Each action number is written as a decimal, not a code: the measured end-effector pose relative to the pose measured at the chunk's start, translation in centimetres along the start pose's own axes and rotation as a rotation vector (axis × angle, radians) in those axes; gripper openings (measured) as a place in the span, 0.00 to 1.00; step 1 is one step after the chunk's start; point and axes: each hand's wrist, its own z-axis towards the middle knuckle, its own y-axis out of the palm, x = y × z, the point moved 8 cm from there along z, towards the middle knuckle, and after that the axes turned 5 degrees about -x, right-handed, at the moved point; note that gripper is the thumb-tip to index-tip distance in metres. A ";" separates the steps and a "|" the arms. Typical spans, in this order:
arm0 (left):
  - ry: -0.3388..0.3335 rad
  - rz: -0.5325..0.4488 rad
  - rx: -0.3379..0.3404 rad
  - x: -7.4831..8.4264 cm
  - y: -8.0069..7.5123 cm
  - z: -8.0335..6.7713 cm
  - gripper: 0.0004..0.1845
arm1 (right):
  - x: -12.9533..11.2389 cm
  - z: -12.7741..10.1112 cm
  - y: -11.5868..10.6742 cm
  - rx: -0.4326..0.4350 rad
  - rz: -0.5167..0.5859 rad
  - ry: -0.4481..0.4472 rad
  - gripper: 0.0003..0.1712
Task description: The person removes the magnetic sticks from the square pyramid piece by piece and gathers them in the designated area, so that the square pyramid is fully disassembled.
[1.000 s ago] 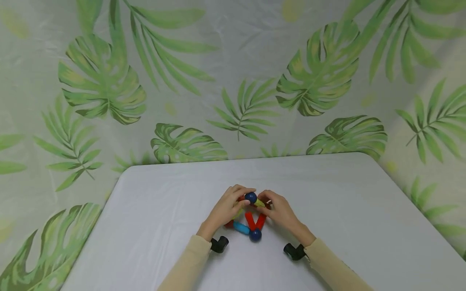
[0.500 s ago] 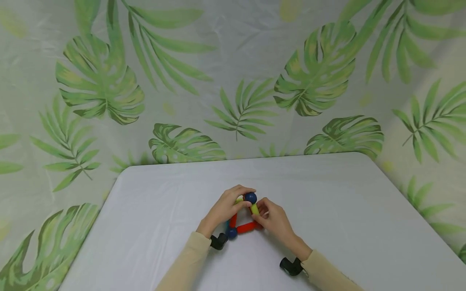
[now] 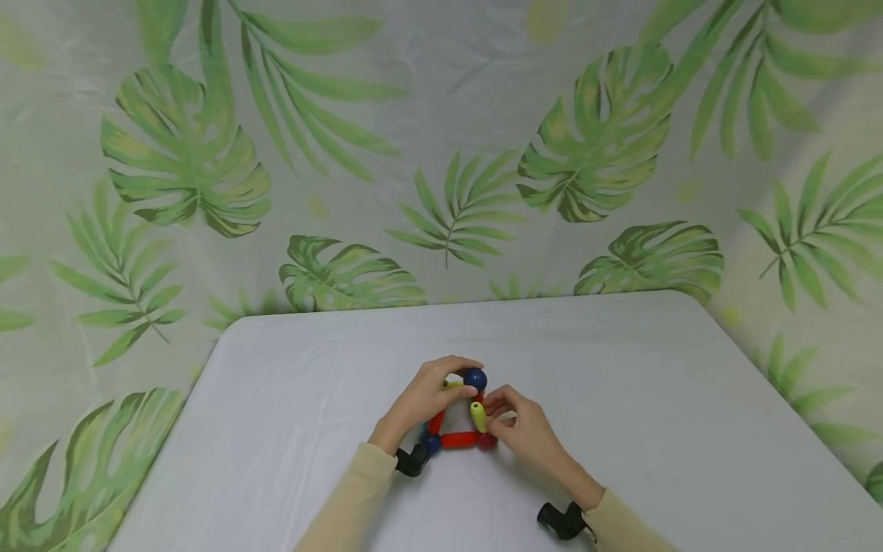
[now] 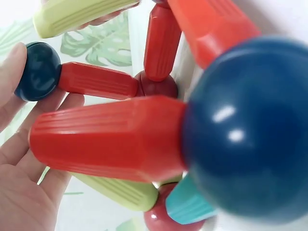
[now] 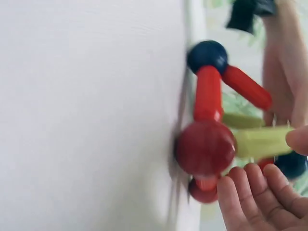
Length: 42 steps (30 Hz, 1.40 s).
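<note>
One yellow rod (image 3: 478, 417) just left of right hand (image 3: 526, 426), pinched; left hand (image 3: 429, 392) pinching blue ball (image 3: 475, 379).

Person, long-sleeved top. Left sleeve (image 3: 348, 498) pale cream-yellow, plain, matte, close along the forearm; cuff ends near the wrist. Right sleeve (image 3: 624, 527) same colour and cut; by its cuff a thin dark line, perhaps strap or cord, too small to tell. Left hand (image 3: 436, 389) and right hand (image 3: 522, 423) both bare, slender-fingered; creases at the joints of the right fingers (image 5: 260, 188) in the right wrist view. Left wrist camera (image 3: 411, 461): black, compact, bent like an elbow. Right wrist camera (image 3: 562, 521): matching black unit, short barrel with round end, angled body set against the wrist; markings unreadable.
</note>
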 end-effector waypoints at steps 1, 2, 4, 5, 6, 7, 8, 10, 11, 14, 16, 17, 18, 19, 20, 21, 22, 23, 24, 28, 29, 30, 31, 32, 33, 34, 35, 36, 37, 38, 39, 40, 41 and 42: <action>-0.012 -0.001 0.000 -0.1 0.0 0.0 0.21 | 0.3 0.3 -0.3 0.008 0.021 0.025 0.12; -0.022 -0.006 0.003 -0.1 0.0 -0.1 0.22 | 0.7 0.6 -0.7 0.020 0.035 0.048 0.12; -0.036 -0.018 0.012 -0.3 -0.1 -0.1 0.21 | 1.3 1.6 -1.2 0.035 0.036 0.057 0.13; -0.040 -0.026 0.014 -0.3 -0.1 -0.2 0.21 | 1.5 2.1 -1.2 0.031 0.032 0.054 0.14; -0.044 -0.036 0.014 -0.3 0.0 -0.2 0.21 | 1.6 2.5 -1.2 0.016 0.028 0.049 0.14; -0.043 -0.041 0.013 -0.3 0.0 -0.2 0.21 | 1.8 3.0 -1.1 -0.003 0.025 0.038 0.15; -0.041 -0.048 0.011 -0.3 0.1 -0.2 0.21 | 2.0 3.4 -0.9 -0.023 0.022 0.030 0.15; -0.036 -0.059 0.011 -0.2 0.3 -0.3 0.20 | 2.1 3.9 -0.5 -0.059 0.018 -0.002 0.15; -0.031 -0.066 0.015 -0.2 0.3 -0.3 0.19 | 2.1 4.1 -0.4 -0.072 0.018 -0.013 0.15; -0.020 -0.077 0.029 -0.1 0.4 -0.4 0.18 | 2.1 4.3 -0.1 -0.083 0.014 -0.069 0.13; -0.016 -0.078 0.031 -0.1 0.6 -0.4 0.18 | 2.0 4.2 -0.1 -0.085 0.005 -0.099 0.12; -0.018 -0.079 0.031 -0.1 0.6 -0.4 0.18 | 2.0 4.2 0.0 -0.087 -0.001 -0.110 0.12; -0.020 -0.078 0.030 -0.1 0.6 -0.4 0.18 | 1.9 4.1 -0.1 -0.087 -0.009 -0.121 0.12; -0.023 -0.076 0.033 -0.1 0.6 -0.4 0.19 | 1.9 4.1 -0.1 -0.091 -0.016 -0.125 0.12; -0.025 -0.075 0.041 -0.1 0.6 -0.4 0.19 | 1.9 4.1 0.0 -0.094 -0.021 -0.126 0.12; -0.028 -0.076 0.054 -0.1 0.4 -0.4 0.20 | 1.8 4.1 0.0 -0.100 -0.028 -0.129 0.12; -0.027 -0.075 0.074 -0.1 0.1 -0.3 0.20 | 1.9 4.1 0.0 -0.106 -0.028 -0.125 0.13; -0.025 -0.078 0.096 -0.2 -0.3 -0.3 0.20 | 1.9 4.2 0.0 -0.114 -0.021 -0.116 0.13; -0.028 -0.084 0.122 -0.4 -0.8 -0.2 0.20 | 2.0 4.2 0.0 -0.121 -0.011 -0.102 0.14; -0.066 -0.139 0.204 -1.9 -2.9 0.4 0.18 | 3.0 4.6 0.4 -0.173 0.066 -0.007 0.17; -0.093 -0.156 0.213 -2.6 -3.4 0.6 0.18 | 3.2 4.7 0.6 -0.191 0.084 0.016 0.18; -0.128 -0.172 0.220 -3.3 -3.8 0.8 0.18 | 3.4 4.8 0.8 -0.208 0.097 0.033 0.18; -0.159 -0.184 0.222 -4.0 -4.2 1.0 0.18 | 3.6 4.9 1.0 -0.225 0.110 0.048 0.18; -0.196 -0.187 0.222 -4.7 -4.6 1.3 0.18 | 3.7 5.0 1.1 -0.237 0.118 0.056 0.18; -0.232 -0.186 0.216 -5.4 -4.8 1.6 0.18 | 3.7 5.0 1.2 -0.246 0.123 0.061 0.18; -0.263 -0.182 0.206 -6.2 -5.0 2.0 0.17 | 3.8 5.1 1.2 -0.251 0.122 0.065 0.18; -0.287 -0.176 0.196 -6.8 -5.1 2.3 0.17 | 3.9 5.2 1.2 -0.255 0.120 0.071 0.18; -0.309 -0.169 0.184 -7.4 -5.3 2.7 0.17 | 4.0 5.2 1.2 -0.255 0.119 0.072 0.18; -0.325 -0.160 0.171 -8.0 -5.3 3.0 0.17 | 4.0 5.3 1.1 -0.258 0.118 0.074 0.18; -0.342 -0.152 0.159 -8.5 -5.3 3.4 0.16 | 4.1 5.3 1.1 -0.261 0.116 0.074 0.17; -0.355 -0.146 0.147 -9.0 -5.3 3.7 0.16 | 4.1 5.4 1.0 -0.268 0.113 0.072 0.17; -0.365 -0.142 0.136 -9.5 -5.2 4.0 0.16 | 4.1 5.4 0.9 -0.274 0.108 0.070 0.17; -0.373 -0.137 0.128 -10.0 -5.1 4.3 0.16 | 4.1 5.5 0.8 -0.280 0.104 0.066 0.17; -0.383 -0.134 0.118 -10.4 -5.0 4.6 0.16 | 4.2 5.5 0.8 -0.286 0.099 0.063 0.17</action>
